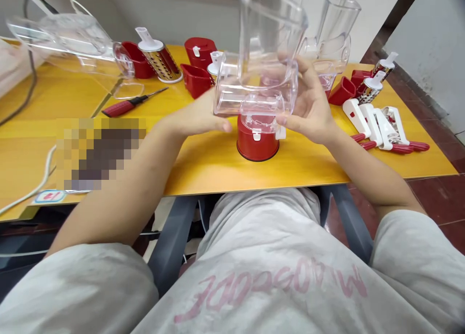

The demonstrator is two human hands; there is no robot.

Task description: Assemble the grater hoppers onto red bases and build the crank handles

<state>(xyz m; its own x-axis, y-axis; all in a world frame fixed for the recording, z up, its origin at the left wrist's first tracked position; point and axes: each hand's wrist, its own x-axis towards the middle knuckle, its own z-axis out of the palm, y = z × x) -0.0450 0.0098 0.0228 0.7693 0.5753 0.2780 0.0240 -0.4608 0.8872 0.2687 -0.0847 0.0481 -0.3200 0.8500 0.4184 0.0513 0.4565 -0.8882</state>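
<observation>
In front of me is a clear plastic grater housing (271, 43), with an upright chute and a sideways barrel. My right hand (312, 103) grips its right side, thumb low near a small white clip. At the barrel's left end, my left hand (205, 113) also holds the housing; its thumb sticks out below and its fingers are partly hidden behind the plastic. Directly beneath stands a round red base (257, 147) with white clips, on the yellow table (203, 169). The housing's lower end overlaps the base's top in view; I cannot tell whether they are fully joined.
Left lie a red-handled screwdriver (125, 105) and a blurred-out patch. Behind it are a clear housing (72, 38), a metal grater drum (160, 62) and red parts (199, 50). At right are another clear housing (334, 28), more drums (372, 87) and white-and-red handles (379, 125).
</observation>
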